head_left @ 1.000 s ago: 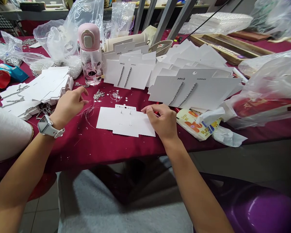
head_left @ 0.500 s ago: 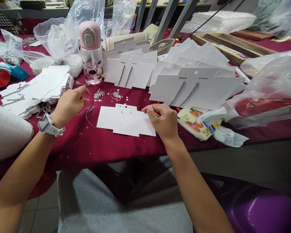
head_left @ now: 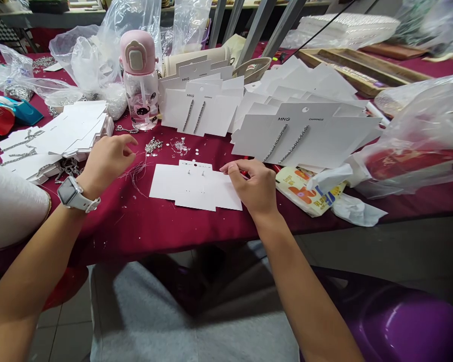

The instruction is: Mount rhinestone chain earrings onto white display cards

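A white earring card lies flat on the dark red tablecloth, two small metal studs standing near its upper edge. At its right side, my right hand is closed, thumb and forefinger gripping the card's upper right edge. My left hand, wearing a watch, hovers left of the card with fingers loosely bent and apart, showing nothing in them. A small heap of silver chain pieces sits between the hands, beyond the card. Fine clear threads lie beside my left hand.
Finished-looking cards with sparkly strips lean in rows behind. A pink-capped bottle, a stack of white cards and a large white roll stand leftward. A tissue pack and plastic bag lie right.
The view has shifted very slightly. Both hands and the card stay in nearly the same places.
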`<action>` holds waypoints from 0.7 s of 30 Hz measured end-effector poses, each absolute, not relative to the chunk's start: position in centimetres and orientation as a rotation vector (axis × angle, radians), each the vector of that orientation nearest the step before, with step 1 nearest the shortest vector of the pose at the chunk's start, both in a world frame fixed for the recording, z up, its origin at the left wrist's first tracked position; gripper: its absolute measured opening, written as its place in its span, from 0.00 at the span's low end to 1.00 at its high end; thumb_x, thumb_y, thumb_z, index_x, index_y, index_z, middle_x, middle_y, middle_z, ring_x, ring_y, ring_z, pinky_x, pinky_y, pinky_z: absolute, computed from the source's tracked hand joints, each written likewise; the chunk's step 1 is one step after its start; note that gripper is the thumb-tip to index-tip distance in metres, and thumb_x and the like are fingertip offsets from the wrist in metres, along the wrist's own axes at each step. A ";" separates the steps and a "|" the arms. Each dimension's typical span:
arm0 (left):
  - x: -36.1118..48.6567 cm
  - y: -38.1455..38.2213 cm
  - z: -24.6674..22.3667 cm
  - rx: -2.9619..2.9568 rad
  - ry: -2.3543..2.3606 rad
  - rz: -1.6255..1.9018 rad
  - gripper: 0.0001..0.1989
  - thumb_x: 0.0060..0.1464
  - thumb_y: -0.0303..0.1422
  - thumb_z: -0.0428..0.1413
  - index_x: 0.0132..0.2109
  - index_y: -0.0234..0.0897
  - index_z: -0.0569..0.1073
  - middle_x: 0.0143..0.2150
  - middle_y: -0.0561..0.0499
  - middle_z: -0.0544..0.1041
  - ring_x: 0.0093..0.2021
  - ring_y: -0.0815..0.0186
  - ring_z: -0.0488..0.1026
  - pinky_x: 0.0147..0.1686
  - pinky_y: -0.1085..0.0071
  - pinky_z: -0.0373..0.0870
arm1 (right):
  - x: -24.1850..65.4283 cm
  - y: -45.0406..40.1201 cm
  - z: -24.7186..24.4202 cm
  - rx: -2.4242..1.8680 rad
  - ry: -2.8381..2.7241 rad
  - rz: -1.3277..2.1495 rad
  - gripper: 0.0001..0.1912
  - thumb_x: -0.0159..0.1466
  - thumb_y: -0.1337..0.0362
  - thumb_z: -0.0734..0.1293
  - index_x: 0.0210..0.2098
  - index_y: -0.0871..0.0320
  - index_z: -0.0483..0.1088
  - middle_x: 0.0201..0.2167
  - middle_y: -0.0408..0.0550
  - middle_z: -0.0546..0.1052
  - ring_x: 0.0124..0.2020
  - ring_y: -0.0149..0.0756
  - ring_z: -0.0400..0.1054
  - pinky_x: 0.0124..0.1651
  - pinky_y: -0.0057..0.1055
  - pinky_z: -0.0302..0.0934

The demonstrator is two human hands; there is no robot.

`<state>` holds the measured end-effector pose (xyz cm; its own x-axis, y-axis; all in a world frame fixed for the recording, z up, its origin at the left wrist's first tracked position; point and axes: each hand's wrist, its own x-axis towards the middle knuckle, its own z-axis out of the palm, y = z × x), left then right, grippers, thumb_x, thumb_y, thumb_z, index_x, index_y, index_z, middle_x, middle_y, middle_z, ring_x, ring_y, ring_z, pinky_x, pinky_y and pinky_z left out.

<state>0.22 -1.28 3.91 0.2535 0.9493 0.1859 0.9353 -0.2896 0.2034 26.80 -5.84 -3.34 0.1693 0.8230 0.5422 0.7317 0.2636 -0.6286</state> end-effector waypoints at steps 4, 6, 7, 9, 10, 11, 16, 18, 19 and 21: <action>0.2 -1.2 3.7 2.443 1.895 0.574 0.15 0.49 0.32 0.50 0.42 0.35 0.76 0.31 0.45 0.77 0.33 0.60 0.72 0.38 0.64 0.65 | 26.9 -5.8 -3.5 -1.449 -1.567 0.114 0.14 0.58 0.64 0.59 0.21 0.55 0.72 0.24 0.43 0.77 0.31 0.35 0.69 0.39 0.35 0.63; 0.3 -1.1 3.7 2.393 1.840 0.707 0.14 0.48 0.31 0.52 0.42 0.35 0.76 0.30 0.46 0.76 0.32 0.61 0.72 0.38 0.63 0.65 | 26.9 -5.8 -3.5 -1.438 -1.563 0.108 0.14 0.58 0.64 0.59 0.21 0.55 0.72 0.24 0.44 0.77 0.31 0.35 0.69 0.40 0.36 0.63; 0.4 -1.1 3.7 2.339 1.773 0.791 0.13 0.48 0.31 0.53 0.41 0.35 0.76 0.30 0.46 0.76 0.32 0.62 0.72 0.38 0.64 0.66 | 26.9 -5.8 -3.5 -1.431 -1.560 0.102 0.14 0.59 0.64 0.59 0.22 0.55 0.72 0.24 0.44 0.77 0.31 0.35 0.69 0.39 0.35 0.63; 0.8 -1.2 3.8 2.154 1.580 0.933 0.11 0.46 0.30 0.56 0.40 0.36 0.76 0.30 0.48 0.76 0.31 0.65 0.72 0.36 0.67 0.67 | 26.9 -5.8 -3.4 -1.397 -1.564 0.091 0.14 0.60 0.63 0.59 0.23 0.56 0.73 0.25 0.44 0.77 0.31 0.35 0.69 0.38 0.35 0.63; 1.1 -1.3 3.8 2.037 1.475 0.975 0.11 0.45 0.30 0.57 0.39 0.36 0.76 0.30 0.48 0.76 0.31 0.66 0.72 0.35 0.69 0.68 | 26.8 -5.9 -3.4 -1.366 -1.575 0.086 0.14 0.60 0.63 0.58 0.24 0.56 0.73 0.25 0.45 0.77 0.32 0.35 0.69 0.38 0.34 0.63; 1.4 -1.5 3.8 1.922 1.380 0.992 0.11 0.45 0.29 0.59 0.39 0.36 0.75 0.29 0.49 0.76 0.30 0.67 0.73 0.34 0.70 0.69 | 26.8 -5.9 -3.3 -1.326 -1.593 0.085 0.13 0.61 0.63 0.58 0.26 0.56 0.73 0.26 0.45 0.78 0.32 0.34 0.69 0.38 0.34 0.63; 3.5 -2.6 2.7 1.676 1.030 0.989 0.13 0.43 0.29 0.62 0.39 0.35 0.73 0.27 0.50 0.76 0.30 0.67 0.76 0.32 0.73 0.72 | 26.2 -6.2 -3.2 -1.107 -1.767 0.196 0.11 0.62 0.59 0.60 0.37 0.56 0.71 0.33 0.45 0.77 0.34 0.32 0.67 0.40 0.33 0.62; 4.4 -3.3 1.8 1.715 0.929 0.916 0.14 0.44 0.31 0.63 0.40 0.35 0.72 0.29 0.50 0.77 0.30 0.67 0.76 0.32 0.74 0.72 | 25.9 -6.4 -3.3 -1.053 -1.867 0.236 0.15 0.61 0.54 0.62 0.42 0.56 0.69 0.35 0.45 0.76 0.34 0.33 0.66 0.40 0.34 0.61; 4.9 -3.6 1.5 1.758 0.892 0.891 0.13 0.44 0.31 0.63 0.40 0.35 0.73 0.30 0.50 0.77 0.31 0.67 0.77 0.31 0.75 0.72 | 25.8 -6.4 -3.4 -1.034 -1.917 0.232 0.18 0.60 0.51 0.62 0.43 0.56 0.68 0.35 0.45 0.76 0.35 0.33 0.65 0.40 0.34 0.61; 5.7 -4.5 0.9 1.829 0.847 0.871 0.12 0.46 0.32 0.62 0.40 0.36 0.73 0.36 0.49 0.78 0.34 0.66 0.77 0.34 0.75 0.73 | 25.4 -6.4 -3.6 -0.997 -1.998 0.195 0.21 0.58 0.47 0.63 0.42 0.56 0.68 0.35 0.45 0.76 0.36 0.35 0.65 0.41 0.35 0.59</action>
